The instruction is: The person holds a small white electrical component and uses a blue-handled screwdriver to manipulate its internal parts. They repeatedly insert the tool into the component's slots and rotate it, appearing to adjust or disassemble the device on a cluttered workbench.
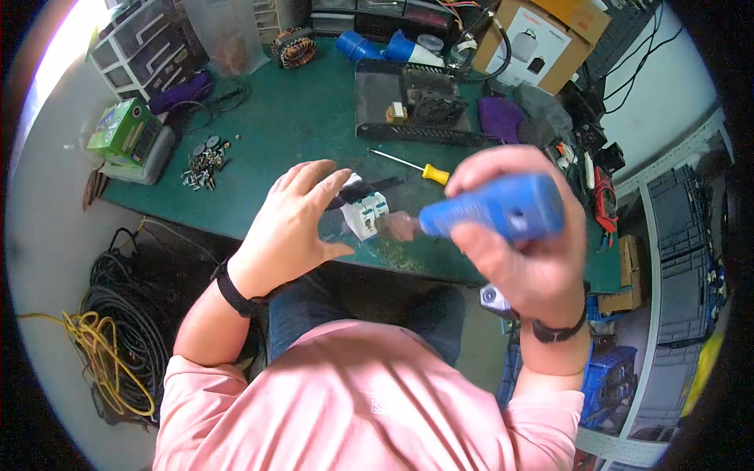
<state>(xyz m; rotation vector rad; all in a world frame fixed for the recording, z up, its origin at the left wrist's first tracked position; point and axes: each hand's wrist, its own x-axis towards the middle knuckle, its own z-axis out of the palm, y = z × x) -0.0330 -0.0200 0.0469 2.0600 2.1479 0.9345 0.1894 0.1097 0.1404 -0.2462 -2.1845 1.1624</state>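
Gripping a blue tool (503,208), the right hand (538,271) is closed around the thick handle, whose narrow end points left toward a small white block (364,218); the far end of the tool is blurred, so whether it touches the block cannot be told; the left hand (287,216) is wide, thumb and fingers well apart, at the left side of the block, and it is unclear whether the fingertips meet the dark part at its top; the white block is near the front edge of the green desk (275,110), between the two hands; behind it lies a screwdriver (434,174) with a yellow handle, its shaft pointing up and left; farther back is a black tray (377,102) with parts in it, with a purple cloth (503,119) to its right; a pile of screws (206,165) lies on the left of the desk, near a green box (126,132); at the back right stands a cardboard box (542,41); below, left of the desk, are coiled black cables (133,306) and a yellow cord (114,357).
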